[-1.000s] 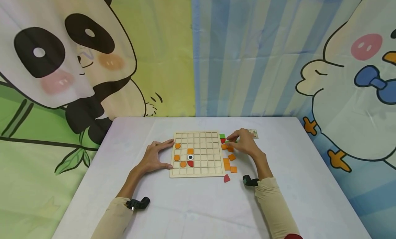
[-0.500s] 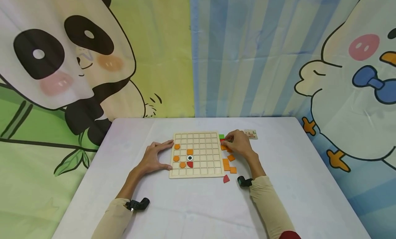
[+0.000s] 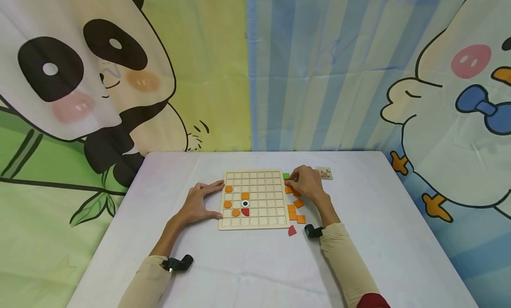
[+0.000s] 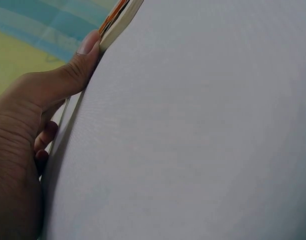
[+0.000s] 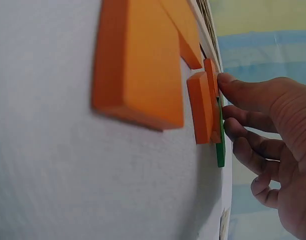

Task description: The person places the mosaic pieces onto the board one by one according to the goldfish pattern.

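My left hand (image 3: 196, 203) spans the left edge of a pale wooden grid board (image 3: 263, 199), thumb and fingers spread, fingertips right at the edge. In the left wrist view the thumb (image 4: 75, 70) lies against the board's side. On the board sit three orange discs (image 3: 236, 212), an orange square tile (image 3: 245, 196), a black-and-white eye piece (image 3: 245, 204) and a red quarter-round tile (image 3: 245, 212). My right hand (image 3: 308, 183), fingers bent, is low over pieces at the board's right edge, near a green tile (image 5: 220, 145); its fingertips hide whether they grip one.
Several orange square tiles (image 3: 292, 212) lie along the board's right side. Another red piece (image 3: 292, 230) is near the front right corner, and a green tile (image 3: 286, 176) is farther back. A small patterned card (image 3: 324, 173) lies behind the right hand on the white tabletop (image 3: 255, 263).
My right hand has shifted left toward the board's right edge, over the red and green pieces, uncovering more of the card. The left hand stays at the board's left edge.
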`<state>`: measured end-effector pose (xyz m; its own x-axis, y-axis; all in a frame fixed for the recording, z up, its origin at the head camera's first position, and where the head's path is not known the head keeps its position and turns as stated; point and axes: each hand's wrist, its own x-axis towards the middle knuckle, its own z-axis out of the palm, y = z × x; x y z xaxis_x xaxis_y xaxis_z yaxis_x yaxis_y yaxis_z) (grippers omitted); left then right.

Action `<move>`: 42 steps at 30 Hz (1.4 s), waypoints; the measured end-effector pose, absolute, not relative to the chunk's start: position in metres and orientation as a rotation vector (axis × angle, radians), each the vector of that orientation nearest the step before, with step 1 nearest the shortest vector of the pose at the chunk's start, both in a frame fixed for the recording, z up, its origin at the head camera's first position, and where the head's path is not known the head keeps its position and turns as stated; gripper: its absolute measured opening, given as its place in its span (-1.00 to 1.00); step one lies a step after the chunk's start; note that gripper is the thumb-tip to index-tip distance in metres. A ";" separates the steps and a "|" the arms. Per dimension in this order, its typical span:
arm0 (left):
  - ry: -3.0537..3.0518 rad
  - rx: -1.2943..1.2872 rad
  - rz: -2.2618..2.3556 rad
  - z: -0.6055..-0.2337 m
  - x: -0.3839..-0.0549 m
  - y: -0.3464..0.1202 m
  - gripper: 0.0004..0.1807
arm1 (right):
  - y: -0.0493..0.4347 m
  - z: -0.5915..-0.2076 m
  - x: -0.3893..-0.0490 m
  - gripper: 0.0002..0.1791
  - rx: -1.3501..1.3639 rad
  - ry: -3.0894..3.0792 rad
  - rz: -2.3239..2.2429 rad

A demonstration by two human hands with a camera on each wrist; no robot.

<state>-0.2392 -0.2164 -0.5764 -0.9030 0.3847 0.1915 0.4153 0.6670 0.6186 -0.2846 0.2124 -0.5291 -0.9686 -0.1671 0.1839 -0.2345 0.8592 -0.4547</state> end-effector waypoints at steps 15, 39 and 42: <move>-2.819 -0.694 -1.049 -0.580 -0.241 -0.218 0.25 | 0.222 -0.522 -0.288 -0.66 0.282 -2.921 0.725; -2.816 -0.706 -1.025 -0.577 -0.240 -0.217 0.24 | 0.225 -0.523 -0.283 -0.72 0.364 -2.839 0.797; -2.816 -0.709 -1.027 -0.577 -0.240 -0.217 0.25 | 0.223 -0.524 -0.283 -0.70 0.434 -2.818 0.885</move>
